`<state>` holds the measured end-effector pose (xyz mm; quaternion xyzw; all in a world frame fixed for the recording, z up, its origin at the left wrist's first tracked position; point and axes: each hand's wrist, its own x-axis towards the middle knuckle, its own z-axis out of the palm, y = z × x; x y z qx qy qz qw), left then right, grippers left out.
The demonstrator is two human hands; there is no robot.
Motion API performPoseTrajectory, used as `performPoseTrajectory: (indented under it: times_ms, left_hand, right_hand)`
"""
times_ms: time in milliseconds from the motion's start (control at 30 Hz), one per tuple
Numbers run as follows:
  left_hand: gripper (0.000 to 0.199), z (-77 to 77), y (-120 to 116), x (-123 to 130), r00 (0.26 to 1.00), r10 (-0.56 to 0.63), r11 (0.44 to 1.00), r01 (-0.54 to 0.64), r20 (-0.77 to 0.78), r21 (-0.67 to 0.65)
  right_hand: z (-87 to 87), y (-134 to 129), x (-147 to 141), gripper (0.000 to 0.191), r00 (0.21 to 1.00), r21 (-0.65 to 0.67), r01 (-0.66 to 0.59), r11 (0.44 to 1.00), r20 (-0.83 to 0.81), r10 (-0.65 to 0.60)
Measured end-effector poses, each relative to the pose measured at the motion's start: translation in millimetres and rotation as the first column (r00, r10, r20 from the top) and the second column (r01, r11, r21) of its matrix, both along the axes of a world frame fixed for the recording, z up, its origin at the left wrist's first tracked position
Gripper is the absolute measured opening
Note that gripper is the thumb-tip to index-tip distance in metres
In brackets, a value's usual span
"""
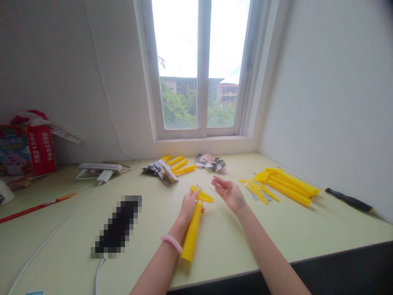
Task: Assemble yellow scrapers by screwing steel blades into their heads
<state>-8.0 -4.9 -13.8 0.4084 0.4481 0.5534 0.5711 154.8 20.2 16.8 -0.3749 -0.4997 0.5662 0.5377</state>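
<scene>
Near the front middle of the pale table (147, 270), my left hand (188, 205) is wrapped round a yellow plastic tool (193, 233), its long handle pointing down toward me. The tool's wider head (204, 196) sticks out to the right above my fingers. My right hand (227, 193) is raised just to the right of it, fingers apart, with nothing seen held in the palm. Yellow handled tools (287, 184) lie in a pile farther right, with flat yellow pieces (254, 190) beside them.
Packaged yellow-handled items (170, 168) and crumpled packaging (210, 162) lie below the window. A power strip (101, 167), a blurred-out dark object (118, 229) with a white cable (97, 274) and a red stick (33, 211) are left. A black-handled screwdriver (348, 199) lies far right.
</scene>
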Motion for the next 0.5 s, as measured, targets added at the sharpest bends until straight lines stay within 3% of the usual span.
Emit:
performPoseTrajectory:
  times_ms: [133, 233, 333, 400, 500]
  left_hand:
    - [0.024, 1.7, -1.6, 0.8, 0.999, -0.027, 1.000, 0.027, -0.028, -0.001]
    - [0.024, 4.1, -4.2, 1.3, 0.998, -0.054, 0.999, 0.054, -0.030, -0.001]
    - [0.024, 5.5, -6.9, 2.1, 0.995, -0.102, 0.995, 0.102, -0.019, -0.017]
    - [0.024, 4.9, -8.5, 2.6, 0.989, -0.143, 0.989, 0.143, -0.027, -0.022]
    - [0.028, 3.0, -10.7, 3.1, 0.979, -0.199, 0.980, 0.199, -0.042, 0.006]
  right_hand:
    - [-1.0, -1.8, -4.1, 0.034, 1.000, 0.001, 0.006, 1.000, -0.001, -0.006]
    - [-2.4, -1.5, -5.2, 0.038, 0.981, 0.019, 0.179, 0.984, 0.074, -0.180]
    - [-1.0, -1.9, -4.2, 0.039, 0.933, 0.123, 0.323, 0.938, 0.122, -0.338]
    - [0.6, -3.4, -4.2, 0.037, 0.937, 0.170, 0.281, 0.944, 0.164, -0.309]
    - [1.0, -6.8, -7.8, 0.030, 0.943, 0.201, 0.059, 0.978, 0.310, -0.121]
